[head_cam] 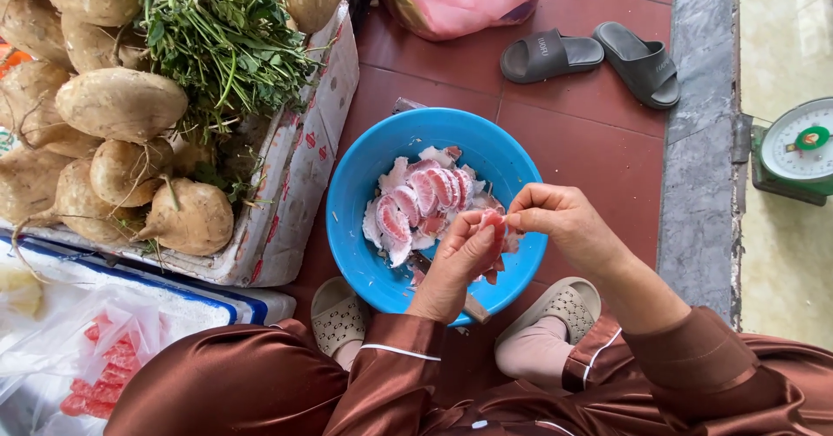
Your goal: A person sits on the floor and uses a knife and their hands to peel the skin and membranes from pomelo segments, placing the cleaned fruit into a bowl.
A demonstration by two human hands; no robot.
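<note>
At far left, pale tubers (121, 102) are heaped in a white box (299, 176), with a bunch of greens (226, 37) lying on top of them. Below the box, a clear bag (95, 358) holds red pieces. In the middle, a blue bowl (364, 184) sits on the red tile floor (599, 132), holding pink and white segments (421, 197) and bits of peel. Over the bowl's near right rim, the left hand (460, 262) cups a pink segment (493, 232), its fingers curled around it. The right hand (560, 219) pinches the top end of the same segment between thumb and fingertips. Beyond the bowl stands a pink bag (468, 2), and to its right is a pair of grey slippers (594, 59). At far right, a green scale (798, 150) stands past a grey curb (698, 141).
</note>
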